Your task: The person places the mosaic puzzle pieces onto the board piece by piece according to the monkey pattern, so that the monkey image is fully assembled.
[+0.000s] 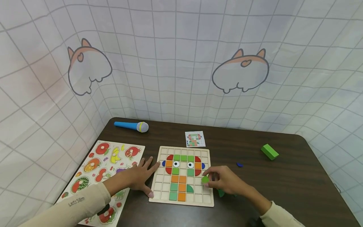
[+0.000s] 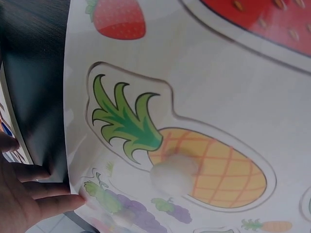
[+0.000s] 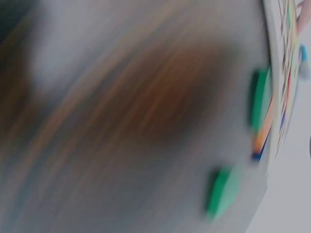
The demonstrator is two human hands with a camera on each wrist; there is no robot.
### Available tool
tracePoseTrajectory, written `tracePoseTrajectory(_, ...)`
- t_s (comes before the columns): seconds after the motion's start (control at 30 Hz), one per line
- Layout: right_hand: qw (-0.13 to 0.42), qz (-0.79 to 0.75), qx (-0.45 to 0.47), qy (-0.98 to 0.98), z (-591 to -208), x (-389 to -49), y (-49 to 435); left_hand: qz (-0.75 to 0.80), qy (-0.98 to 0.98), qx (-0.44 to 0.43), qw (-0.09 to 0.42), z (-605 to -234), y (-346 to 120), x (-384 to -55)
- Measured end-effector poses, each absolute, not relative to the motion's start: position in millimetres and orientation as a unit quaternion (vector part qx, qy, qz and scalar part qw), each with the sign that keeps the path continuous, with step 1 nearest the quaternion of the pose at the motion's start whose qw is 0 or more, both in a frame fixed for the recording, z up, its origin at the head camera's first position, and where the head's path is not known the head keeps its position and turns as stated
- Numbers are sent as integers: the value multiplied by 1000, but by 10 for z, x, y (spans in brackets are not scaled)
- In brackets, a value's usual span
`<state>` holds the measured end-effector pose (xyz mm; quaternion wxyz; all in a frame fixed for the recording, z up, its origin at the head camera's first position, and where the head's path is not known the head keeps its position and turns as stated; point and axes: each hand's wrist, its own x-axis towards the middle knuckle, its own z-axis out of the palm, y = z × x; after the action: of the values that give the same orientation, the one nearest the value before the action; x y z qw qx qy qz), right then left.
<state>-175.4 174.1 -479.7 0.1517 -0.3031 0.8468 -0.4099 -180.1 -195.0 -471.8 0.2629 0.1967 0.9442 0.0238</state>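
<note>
A wooden grid board [image 1: 167,201] lies on the table, with coloured pieces forming a face with two round eyes. Along its left edge my left hand [image 1: 143,176] rests with fingers spread. Over the board's right side, my right hand [image 1: 224,180] pinches a small light-green piece [image 1: 205,179] between thumb and fingertips. Inside the grid, a green quarter-round piece [image 1: 190,189] sits beside an orange column. Dark-green pieces [image 1: 221,192] lie partly hidden under the right hand; the right wrist view shows a green piece [image 3: 226,191] on the table. That view is blurred.
Behind the board lies a pattern card [image 1: 195,139]. A fruit puzzle board [image 1: 123,148] is at left, partly under the left forearm. A toy microphone [image 1: 131,126] lies at the back left; a blue piece [image 1: 239,165] and a green block [image 1: 269,152] are to the right.
</note>
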Motion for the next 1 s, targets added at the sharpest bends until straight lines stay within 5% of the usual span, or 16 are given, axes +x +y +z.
tracePoseTrajectory(0.57,187,-392,-305,847,-4800,-1694,607,24,944,198,263,-4704,-1953,-1809)
tracePoseTrajectory(1.0,148,-320,-284,891,-4875,-1629,283,27,943,200,264,-4733,-1980,-1799)
